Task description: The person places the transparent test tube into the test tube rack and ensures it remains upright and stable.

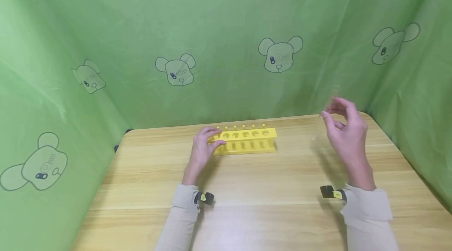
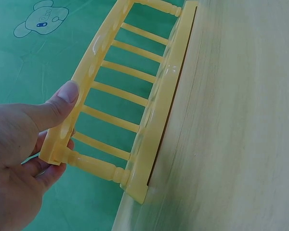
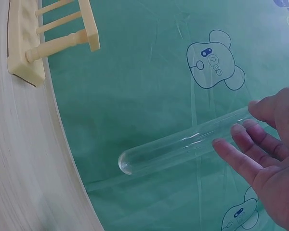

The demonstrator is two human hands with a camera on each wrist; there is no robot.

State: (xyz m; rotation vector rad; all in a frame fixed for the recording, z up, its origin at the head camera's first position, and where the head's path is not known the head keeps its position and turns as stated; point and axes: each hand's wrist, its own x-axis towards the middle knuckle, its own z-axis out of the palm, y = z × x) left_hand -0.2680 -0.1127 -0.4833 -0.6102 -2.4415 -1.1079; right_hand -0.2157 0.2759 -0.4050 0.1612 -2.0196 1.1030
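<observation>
A yellow test tube rack (image 1: 247, 135) stands upright near the back of the table, with a row of round holes along its top bar and short pegs behind. My left hand (image 1: 203, 145) grips the rack's left end; in the left wrist view the thumb (image 2: 67, 91) lies on the top bar and the fingers curl beneath it. Off to the right, my right hand (image 1: 347, 129) pinches a clear glass test tube (image 3: 168, 149) near its upper end. The tube slants above the table, its rounded bottom pointing down and toward the rack's side. No tube shows in the rack.
The wooden table (image 1: 254, 188) reaches back to a green curtain (image 1: 226, 19) printed with bear heads, which also hangs along both sides. Each wrist wears a small black camera on a strap, one (image 1: 209, 198) on the left, another (image 1: 326, 191) on the right.
</observation>
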